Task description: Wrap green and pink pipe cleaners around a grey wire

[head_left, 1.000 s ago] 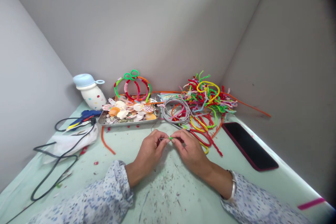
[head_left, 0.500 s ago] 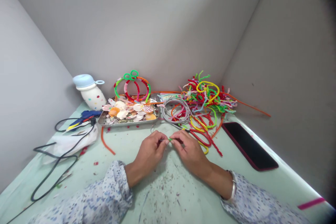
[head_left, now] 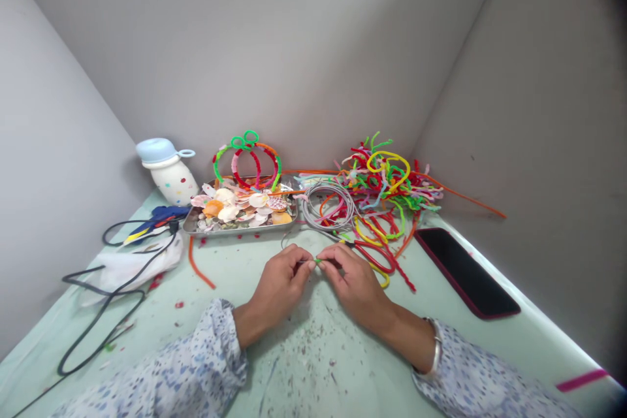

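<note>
My left hand [head_left: 284, 281] and my right hand [head_left: 353, 282] meet fingertip to fingertip over the middle of the table. Between them is a tiny green fuzzy piece [head_left: 318, 260], apparently pipe cleaner, pinched by my right thumb and forefinger. My left thumb and forefinger close on a thin grey wire [head_left: 301, 262], which runs up to the green piece. Fingers cover most of both. Just beyond the hands lies a coil of grey wire [head_left: 351, 209], with red-handled scissors [head_left: 378, 266] beside my right hand.
Behind stands a metal tray [head_left: 245, 232] of shells, with pipe-cleaner rings [head_left: 234, 170] above it. A heap of pipe cleaners [head_left: 386, 176] lies back right, a phone [head_left: 467, 273] at right. At left are a bottle [head_left: 171, 176], black cable [head_left: 81, 349] and plastic bag [head_left: 132, 271].
</note>
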The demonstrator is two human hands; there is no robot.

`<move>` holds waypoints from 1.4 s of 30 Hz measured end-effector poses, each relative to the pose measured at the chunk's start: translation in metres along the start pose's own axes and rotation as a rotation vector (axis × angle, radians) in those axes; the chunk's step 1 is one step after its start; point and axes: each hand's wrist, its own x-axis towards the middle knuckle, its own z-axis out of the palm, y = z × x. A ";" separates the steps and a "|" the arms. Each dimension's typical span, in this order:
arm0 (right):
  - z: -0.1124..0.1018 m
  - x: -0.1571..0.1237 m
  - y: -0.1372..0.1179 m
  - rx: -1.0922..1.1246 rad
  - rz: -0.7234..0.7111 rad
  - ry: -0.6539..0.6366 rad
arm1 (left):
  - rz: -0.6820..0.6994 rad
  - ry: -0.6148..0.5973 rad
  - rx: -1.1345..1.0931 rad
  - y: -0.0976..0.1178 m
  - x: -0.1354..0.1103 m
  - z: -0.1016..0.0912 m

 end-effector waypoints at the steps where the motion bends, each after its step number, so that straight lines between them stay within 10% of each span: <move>1: 0.000 0.000 0.000 -0.002 0.002 0.000 | -0.002 -0.001 -0.003 0.000 0.000 0.000; 42: -0.003 0.002 -0.003 0.025 -0.055 0.048 | -0.012 -0.034 -0.212 -0.002 -0.003 -0.004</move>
